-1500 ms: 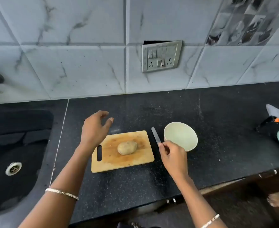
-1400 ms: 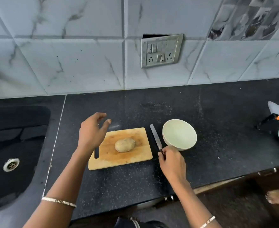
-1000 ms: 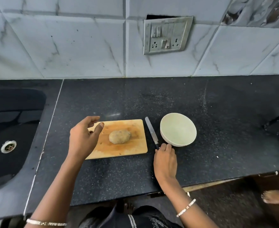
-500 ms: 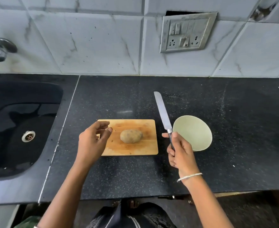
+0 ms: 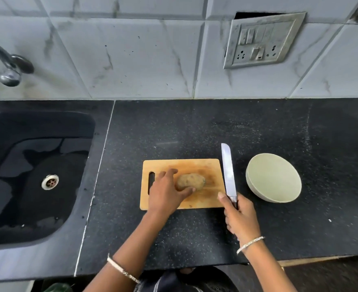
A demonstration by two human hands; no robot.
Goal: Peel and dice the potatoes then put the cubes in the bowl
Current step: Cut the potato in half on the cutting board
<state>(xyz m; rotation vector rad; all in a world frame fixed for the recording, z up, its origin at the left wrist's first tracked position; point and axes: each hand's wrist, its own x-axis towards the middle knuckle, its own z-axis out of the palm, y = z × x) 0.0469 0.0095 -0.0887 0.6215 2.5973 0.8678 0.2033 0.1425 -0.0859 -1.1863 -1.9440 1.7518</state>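
Head view: right hand (image 5: 240, 216) grips the knife (image 5: 228, 171) by its handle just off the cutting board's (image 5: 195, 165) right edge, blade pointing away. Left hand (image 5: 167, 192) curls round the unpeeled potato (image 5: 191, 181) at the board's middle. Bowl (image 5: 274, 180), right of the board, holds no cubes. Judgement: peeling not begun; next move calls for steadying the potato and bringing the blade to its skin

Mid counter (image 5: 195, 127): board (image 5: 195, 165) w/ potato (image 5: 191, 181) on it. Just R of board the knife (image 5: 227, 171), then bowl (image 5: 274, 180) R of that. Sink (image 5: 36, 165) far L; socket (image 5: 262, 41) on wall (image 5: 142, 60) behind.
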